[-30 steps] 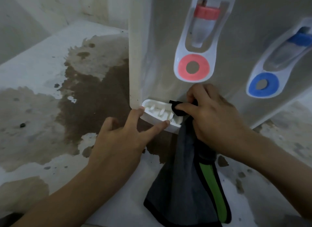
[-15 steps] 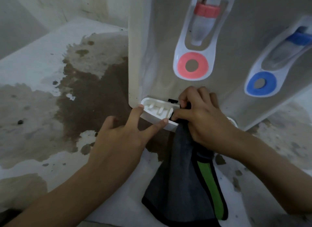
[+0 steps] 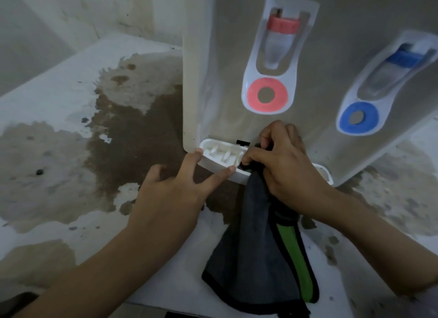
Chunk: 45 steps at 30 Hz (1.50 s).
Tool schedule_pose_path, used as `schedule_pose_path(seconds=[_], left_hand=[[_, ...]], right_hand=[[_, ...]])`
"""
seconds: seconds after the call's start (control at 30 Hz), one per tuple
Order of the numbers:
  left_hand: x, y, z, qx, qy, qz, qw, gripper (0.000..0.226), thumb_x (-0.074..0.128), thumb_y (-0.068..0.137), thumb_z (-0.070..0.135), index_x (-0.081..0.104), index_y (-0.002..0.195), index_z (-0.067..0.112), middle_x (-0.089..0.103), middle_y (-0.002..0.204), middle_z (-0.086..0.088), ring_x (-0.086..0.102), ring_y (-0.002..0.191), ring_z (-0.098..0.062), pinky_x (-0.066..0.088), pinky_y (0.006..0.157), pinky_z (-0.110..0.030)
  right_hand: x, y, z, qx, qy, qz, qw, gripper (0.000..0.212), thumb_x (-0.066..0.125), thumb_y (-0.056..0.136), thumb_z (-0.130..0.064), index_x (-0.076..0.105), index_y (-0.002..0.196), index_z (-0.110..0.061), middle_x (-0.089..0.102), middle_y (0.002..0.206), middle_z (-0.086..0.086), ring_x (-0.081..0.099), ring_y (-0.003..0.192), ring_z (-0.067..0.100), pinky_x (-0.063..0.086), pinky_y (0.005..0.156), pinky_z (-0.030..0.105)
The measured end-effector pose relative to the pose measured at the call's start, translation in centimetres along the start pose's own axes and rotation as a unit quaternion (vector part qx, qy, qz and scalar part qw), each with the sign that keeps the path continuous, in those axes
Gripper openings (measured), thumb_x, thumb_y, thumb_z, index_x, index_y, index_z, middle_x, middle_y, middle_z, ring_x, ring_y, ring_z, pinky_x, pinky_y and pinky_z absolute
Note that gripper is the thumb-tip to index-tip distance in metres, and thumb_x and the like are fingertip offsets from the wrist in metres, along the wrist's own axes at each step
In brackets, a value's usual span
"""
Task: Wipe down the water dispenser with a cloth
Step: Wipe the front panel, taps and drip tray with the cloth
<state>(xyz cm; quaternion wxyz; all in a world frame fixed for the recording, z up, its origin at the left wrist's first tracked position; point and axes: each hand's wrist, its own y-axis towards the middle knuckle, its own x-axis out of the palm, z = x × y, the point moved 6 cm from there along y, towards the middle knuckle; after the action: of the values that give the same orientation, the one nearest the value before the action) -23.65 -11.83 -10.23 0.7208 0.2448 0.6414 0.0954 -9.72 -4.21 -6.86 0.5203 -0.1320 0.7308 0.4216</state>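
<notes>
Left hand (image 3: 166, 199), fingers straight and spread, holds nothing and touches the front rim of the white drip tray (image 3: 220, 162) at the foot of the water dispenser (image 3: 227, 45). The cloth (image 3: 256, 258), dark grey with black edging and a green stripe, trails lengthwise from the tray towards the viewer. Its bunched end is gripped in the curled right hand (image 3: 289, 170).

The right grip (image 3: 289, 173) pinches the dark cloth (image 3: 256, 258), which is bunched against the right portion of the white drip tray (image 3: 216, 162) at the base of the water dispenser (image 3: 227, 57). The left grip (image 3: 170, 199) rests two straight fingertips on the tray's front edge. The cloth's green-striped free end trails over the stained counter (image 3: 59, 88).
</notes>
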Motion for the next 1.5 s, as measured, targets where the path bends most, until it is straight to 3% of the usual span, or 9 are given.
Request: schedule_pose_path(seconds=[0.13, 0.33, 0.63, 0.77, 0.87, 0.93, 1.07, 1.3, 1.5], left_hand=[[0.1, 0.0, 0.0, -0.002, -0.014, -0.001, 1.0, 0.071, 0.054, 0.061, 0.006, 0.054, 0.128, 0.032, 0.057, 0.121, -0.023, 0.062, 0.052, -0.025, 0.051, 0.069, -0.048], [0.3, -0.1, 0.0, 0.001, -0.011, 0.0, 1.0, 0.071, 0.055, 0.064, 0.008, 0.049, 0.13, 0.034, 0.055, 0.124, -0.022, 0.063, 0.053, -0.024, 0.05, 0.071, -0.047], [0.6, -0.2, 0.0, 0.004, -0.001, -0.008, 1.0, 0.076, 0.062, 0.063, 0.007, 0.046, 0.132, 0.034, 0.053, 0.126, -0.023, 0.064, 0.056, -0.026, 0.05, 0.072, -0.046], [0.8, 0.0, 0.1, 0.005, 0.008, -0.009, 1.0, 0.075, 0.062, 0.065, 0.007, 0.048, 0.133, 0.033, 0.051, 0.128, -0.022, 0.065, 0.059, -0.026, 0.048, 0.073, -0.045], [0.8, -0.1, 0.1, 0.004, 0.018, -0.006, 1.0, 0.071, 0.058, 0.069, 0.006, 0.045, 0.133, 0.034, 0.051, 0.129, -0.022, 0.065, 0.061, -0.027, 0.047, 0.074, -0.044], [0.8, 0.0, 0.0, 0.003, 0.02, -0.008, 1.0, 0.068, 0.048, 0.071, 0.006, 0.045, 0.133, 0.034, 0.051, 0.129, -0.022, 0.065, 0.062, -0.028, 0.047, 0.073, -0.044], [0.4, 0.1, 0.1, 0.0, 0.026, -0.007, 1.0, 0.064, 0.038, 0.074, 0.009, 0.049, 0.132, 0.033, 0.051, 0.128, -0.022, 0.065, 0.061, -0.03, 0.048, 0.071, -0.045], [0.6, -0.1, 0.0, 0.007, 0.041, -0.015, 0.999, 0.07, 0.052, 0.069, 0.007, 0.049, 0.134, 0.031, 0.05, 0.13, -0.023, 0.066, 0.064, -0.029, 0.048, 0.074, -0.046], [-0.8, 0.3, 0.4, 0.028, 0.067, 0.023, 0.997, 0.061, 0.041, 0.072, 0.002, 0.059, 0.125, 0.028, 0.061, 0.114, -0.019, 0.063, 0.067, -0.028, 0.043, 0.072, -0.041]], right_hand=[[-0.8, -0.3, 0.5, 0.018, 0.051, 0.018, 0.998, 0.03, 0.031, 0.07, -0.008, 0.06, 0.079, -0.007, 0.045, 0.089, 0.012, 0.046, 0.083, 0.029, 0.044, 0.068, 0.041], [-0.9, -0.9, 0.1, 0.011, -0.093, 0.037, 0.995, 0.045, 0.032, 0.071, -0.007, 0.067, 0.1, -0.007, 0.049, 0.095, 0.017, 0.036, 0.087, 0.028, 0.045, 0.069, 0.041], [-0.9, 0.0, -0.4, -0.055, -0.189, -0.011, 0.98, 0.041, 0.036, 0.071, -0.014, 0.073, 0.089, -0.016, 0.052, 0.095, 0.013, 0.034, 0.086, 0.028, 0.035, 0.074, 0.04], [-0.4, 0.1, -0.1, -0.04, -0.124, -0.051, 0.99, 0.031, 0.05, 0.067, -0.009, 0.073, 0.085, -0.02, 0.049, 0.092, 0.011, 0.031, 0.086, 0.024, 0.024, 0.075, 0.034], [0.1, 0.0, 0.1, -0.016, -0.008, -0.053, 0.998, 0.036, 0.04, 0.074, -0.013, 0.073, 0.083, -0.023, 0.044, 0.088, 0.004, 0.03, 0.085, 0.018, 0.011, 0.071, 0.026], [0.1, -0.3, 0.3, 0.011, 0.045, -0.021, 0.999, 0.043, 0.033, 0.071, -0.013, 0.074, 0.081, -0.021, 0.039, 0.085, -0.001, 0.032, 0.085, 0.015, 0.017, 0.07, 0.03], [-0.2, -0.9, 0.9, 0.063, 0.105, 0.024, 0.992, 0.038, 0.046, 0.062, 0.005, 0.073, 0.078, -0.016, 0.042, 0.084, -0.002, 0.037, 0.086, 0.013, 0.026, 0.072, 0.029], [-2.8, -5.2, 0.4, 0.002, 0.005, 0.074, 0.997, 0.028, 0.044, 0.08, -0.007, 0.07, 0.071, -0.006, 0.046, 0.089, 0.003, 0.043, 0.081, 0.023, 0.038, 0.066, 0.032], [-5.8, -7.3, 3.4, 0.122, 0.009, 0.086, 0.989, 0.025, 0.044, 0.078, -0.012, 0.065, 0.07, -0.002, 0.043, 0.088, 0.003, 0.037, 0.083, 0.011, 0.032, 0.075, 0.005]])
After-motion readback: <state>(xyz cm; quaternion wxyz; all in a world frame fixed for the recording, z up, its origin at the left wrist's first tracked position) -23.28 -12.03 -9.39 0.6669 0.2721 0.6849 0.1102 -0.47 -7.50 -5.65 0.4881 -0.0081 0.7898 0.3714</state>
